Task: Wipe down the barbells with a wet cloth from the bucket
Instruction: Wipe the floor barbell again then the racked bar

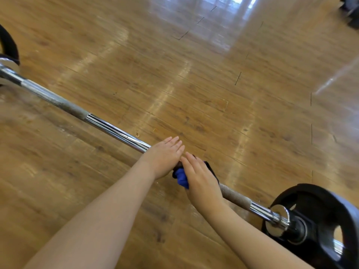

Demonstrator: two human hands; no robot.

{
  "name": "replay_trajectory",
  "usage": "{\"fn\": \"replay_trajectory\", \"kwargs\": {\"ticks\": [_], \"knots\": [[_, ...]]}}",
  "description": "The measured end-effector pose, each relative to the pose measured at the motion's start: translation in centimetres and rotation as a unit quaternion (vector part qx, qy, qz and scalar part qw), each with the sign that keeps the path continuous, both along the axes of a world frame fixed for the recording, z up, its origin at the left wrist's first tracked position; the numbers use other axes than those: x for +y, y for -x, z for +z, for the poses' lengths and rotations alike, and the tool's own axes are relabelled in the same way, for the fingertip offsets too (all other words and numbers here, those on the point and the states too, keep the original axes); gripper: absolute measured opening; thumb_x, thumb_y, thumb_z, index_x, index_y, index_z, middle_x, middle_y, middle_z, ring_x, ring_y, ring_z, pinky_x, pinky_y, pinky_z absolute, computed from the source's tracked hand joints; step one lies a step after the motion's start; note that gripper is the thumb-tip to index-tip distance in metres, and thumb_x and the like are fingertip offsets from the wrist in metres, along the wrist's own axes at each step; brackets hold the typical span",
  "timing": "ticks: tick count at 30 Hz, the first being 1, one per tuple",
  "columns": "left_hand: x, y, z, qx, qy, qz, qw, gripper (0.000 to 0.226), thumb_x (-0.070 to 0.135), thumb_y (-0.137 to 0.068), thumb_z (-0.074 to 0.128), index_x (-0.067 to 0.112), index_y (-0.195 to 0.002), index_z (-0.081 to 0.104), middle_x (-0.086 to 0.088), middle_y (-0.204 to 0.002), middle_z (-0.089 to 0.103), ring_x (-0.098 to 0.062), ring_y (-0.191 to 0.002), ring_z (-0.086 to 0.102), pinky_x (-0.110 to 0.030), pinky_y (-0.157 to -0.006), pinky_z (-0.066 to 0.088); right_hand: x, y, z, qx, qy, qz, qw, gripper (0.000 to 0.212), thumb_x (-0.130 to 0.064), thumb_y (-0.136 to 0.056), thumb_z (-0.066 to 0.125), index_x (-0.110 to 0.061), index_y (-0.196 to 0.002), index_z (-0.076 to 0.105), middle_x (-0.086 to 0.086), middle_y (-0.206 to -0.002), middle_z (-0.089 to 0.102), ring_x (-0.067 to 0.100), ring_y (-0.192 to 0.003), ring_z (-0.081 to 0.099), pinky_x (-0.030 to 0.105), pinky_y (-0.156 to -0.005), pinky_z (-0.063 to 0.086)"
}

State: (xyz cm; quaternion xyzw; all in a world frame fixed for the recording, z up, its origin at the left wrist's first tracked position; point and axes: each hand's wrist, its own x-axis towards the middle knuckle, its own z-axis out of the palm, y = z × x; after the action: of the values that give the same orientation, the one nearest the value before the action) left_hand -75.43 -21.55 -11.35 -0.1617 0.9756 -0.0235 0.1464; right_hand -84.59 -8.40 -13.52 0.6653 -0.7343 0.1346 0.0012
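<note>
— Glossy wooden floor (194, 84) all round, and the barbell (108, 127) lies low across it. Where's the cloth?

— Blue cloth (181, 177) is bunched on the bar under the right hand (202, 181), whose fingers lie fairly straight, pressing rather than clenching. The left hand (165, 158) rests flat on the bar just beside it, fingers extended.

— Risk?

— I'd say the bar could roll under flat palms, so the cloth slips off before reaching the black plate (318, 222) beyond the right hand.
</note>
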Motion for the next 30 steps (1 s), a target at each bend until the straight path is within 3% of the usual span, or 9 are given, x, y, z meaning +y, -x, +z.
{"fn": "replay_trajectory", "kwargs": {"ticks": [4,11,14,16,20,23,27,30], "knots": [[0.2,-0.2,0.1,-0.003,0.000,-0.005,1.000,0.055,0.003,-0.099,0.023,0.002,-0.150,0.003,-0.013,-0.159,0.005,-0.024,-0.147,0.000,-0.033,-0.117,-0.001,2.2,1.8,-0.2,-0.015,-0.003,0.014,1.000,0.086,-0.002,-0.043,0.091,-0.003,-0.119,0.052,0.017,-0.119,0.062,0.027,-0.101,0.064,0.031,-0.084,0.052],[0.4,-0.2,-0.2,0.015,0.001,-0.002,1.000,0.056,0.001,-0.098,0.026,0.003,-0.150,0.005,-0.013,-0.158,0.008,-0.024,-0.147,0.002,-0.034,-0.117,-0.001,7.3,4.5,-0.7,-0.074,0.015,-0.008,0.997,0.086,0.004,-0.052,0.089,-0.011,-0.126,0.049,0.010,-0.130,0.054,0.021,-0.116,0.049,0.029,-0.100,0.036],[0.5,-0.2,-0.3,0.025,0.001,0.010,1.000,0.054,0.002,-0.099,0.023,0.003,-0.150,0.006,-0.014,-0.158,0.009,-0.025,-0.147,0.003,-0.034,-0.117,-0.003,9.0,5.0,-0.2,-0.095,0.021,-0.041,0.994,0.087,0.007,-0.053,0.087,-0.015,-0.126,0.048,0.004,-0.131,0.050,0.020,-0.116,0.049,0.034,-0.096,0.041],[0.5,-0.3,-0.5,0.031,-0.003,0.020,0.999,0.054,0.004,-0.099,0.023,0.004,-0.150,0.006,-0.013,-0.158,0.009,-0.025,-0.147,0.002,-0.034,-0.117,-0.004,8.8,4.7,0.2,-0.083,0.036,-0.049,0.995,0.082,0.007,-0.050,0.088,-0.012,-0.121,0.053,0.008,-0.124,0.057,0.020,-0.112,0.050,0.035,-0.095,0.045],[0.1,-0.1,-0.7,0.027,-0.011,0.028,0.999,0.056,0.012,-0.099,0.029,0.005,-0.150,0.009,-0.011,-0.159,0.010,-0.023,-0.147,0.002,-0.034,-0.117,-0.004,4.9,2.9,0.5,-0.076,0.063,0.028,0.995,0.068,0.005,-0.061,0.081,-0.011,-0.120,0.052,0.012,-0.124,0.060,0.023,-0.116,0.049,0.030,-0.102,0.036],[0.0,0.1,-0.4,0.009,-0.016,0.025,1.000,0.062,0.023,-0.098,0.037,0.005,-0.150,0.009,-0.010,-0.159,0.009,-0.023,-0.147,0.002,-0.034,-0.117,-0.003,2.9,2.5,-0.1,-0.053,0.036,0.079,0.995,0.078,0.009,-0.056,0.081,-0.010,-0.124,0.048,0.011,-0.129,0.056,0.027,-0.117,0.051,0.033,-0.101,0.040],[-0.1,0.0,-0.4,-0.005,-0.021,0.023,1.000,0.077,0.037,-0.094,0.050,0.006,-0.151,0.008,-0.009,-0.159,0.009,-0.022,-0.147,0.002,-0.033,-0.117,-0.004,6.9,4.8,-0.1,-0.085,0.013,0.010,0.996,0.083,0.005,-0.053,0.088,-0.010,-0.125,0.051,0.005,-0.131,0.050,0.020,-0.115,0.049,0.023,-0.099,0.035],[0.1,-0.1,-0.5,0.001,-0.021,0.018,1.000,0.077,0.040,-0.094,0.050,0.008,-0.151,0.009,-0.009,-0.159,0.009,-0.022,-0.147,0.003,-0.035,-0.117,-0.005,9.3,5.5,-0.2,-0.090,0.023,-0.020,0.995,0.078,0.006,-0.055,0.087,-0.010,-0.124,0.054,0.005,-0.130,0.051,0.020,-0.117,0.048,0.026,-0.103,0.033]]}}
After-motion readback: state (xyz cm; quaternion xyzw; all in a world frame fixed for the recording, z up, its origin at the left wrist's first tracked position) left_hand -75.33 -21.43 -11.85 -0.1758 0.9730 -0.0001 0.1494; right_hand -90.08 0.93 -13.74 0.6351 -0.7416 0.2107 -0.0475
